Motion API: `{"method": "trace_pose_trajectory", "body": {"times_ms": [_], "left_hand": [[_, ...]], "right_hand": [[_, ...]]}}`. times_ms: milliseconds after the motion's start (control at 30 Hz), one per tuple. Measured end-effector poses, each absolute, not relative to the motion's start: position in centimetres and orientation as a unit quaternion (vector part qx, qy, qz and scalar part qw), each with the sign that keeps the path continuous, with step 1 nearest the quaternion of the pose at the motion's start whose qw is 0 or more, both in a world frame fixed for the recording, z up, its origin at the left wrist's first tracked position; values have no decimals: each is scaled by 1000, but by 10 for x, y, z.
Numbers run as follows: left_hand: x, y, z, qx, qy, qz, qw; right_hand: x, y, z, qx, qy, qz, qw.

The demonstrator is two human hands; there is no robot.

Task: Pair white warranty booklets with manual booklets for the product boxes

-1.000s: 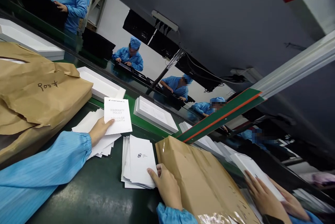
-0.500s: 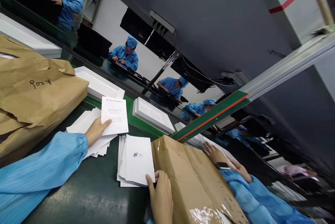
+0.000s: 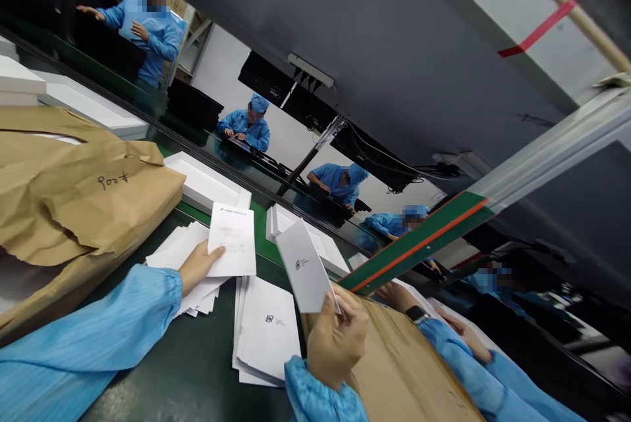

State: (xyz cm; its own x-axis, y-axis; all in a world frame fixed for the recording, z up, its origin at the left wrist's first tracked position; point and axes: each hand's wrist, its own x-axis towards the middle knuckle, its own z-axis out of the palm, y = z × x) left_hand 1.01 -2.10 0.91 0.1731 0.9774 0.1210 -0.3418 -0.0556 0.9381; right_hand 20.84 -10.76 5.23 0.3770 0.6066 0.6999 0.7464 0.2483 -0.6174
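My left hand (image 3: 197, 266) pinches a white warranty leaflet (image 3: 233, 240) and holds it above a fanned pile of white leaflets (image 3: 181, 252) on the dark green bench. My right hand (image 3: 336, 340) is closed on a white booklet with a small logo (image 3: 304, 265), lifted and tilted above the stack of the same booklets (image 3: 269, 328). Both my sleeves are blue.
A large brown paper package marked by hand (image 3: 73, 192) lies at left, another brown package (image 3: 409, 369) at lower right. White trays (image 3: 204, 182) sit on the conveyor behind. A co-worker's hand with a watch (image 3: 409, 304) rests at right. Several blue-clad people work across the line.
My right hand has picked the top booklet off the stack and raised it. My left hand keeps its hold on the warranty leaflet. The view has shifted slightly.
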Motion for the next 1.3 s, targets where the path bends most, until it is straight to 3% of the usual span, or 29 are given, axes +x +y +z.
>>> {"method": "trace_pose_trajectory", "body": {"times_ms": [100, 267, 467, 633, 733, 800, 867, 1067, 1300], "left_hand": [[12, -25, 12, 491, 283, 522, 638], [15, -28, 12, 500, 172, 538, 656], [16, -24, 7, 507, 181, 553, 635], [16, -25, 7, 527, 214, 550, 612], [15, -25, 8, 537, 218, 537, 613], [14, -26, 9, 541, 214, 532, 615], [14, -28, 10, 542, 221, 529, 615], [13, -33, 15, 548, 349, 513, 561], [14, -36, 21, 557, 383, 372, 636]], "right_hand": [[181, -82, 53, -557, -609, -61, 561], [141, -65, 32, -465, -763, 9, 449], [146, -72, 21, -469, -789, 22, 397], [171, -62, 26, -550, -640, 30, 536], [185, -54, 25, -554, -552, 248, 572], [189, -52, 23, -521, -513, 415, 542], [188, -52, 19, -485, -483, 508, 522], [184, -52, 13, -472, -436, 477, 600], [186, -52, 10, -485, -422, 425, 637]]}}
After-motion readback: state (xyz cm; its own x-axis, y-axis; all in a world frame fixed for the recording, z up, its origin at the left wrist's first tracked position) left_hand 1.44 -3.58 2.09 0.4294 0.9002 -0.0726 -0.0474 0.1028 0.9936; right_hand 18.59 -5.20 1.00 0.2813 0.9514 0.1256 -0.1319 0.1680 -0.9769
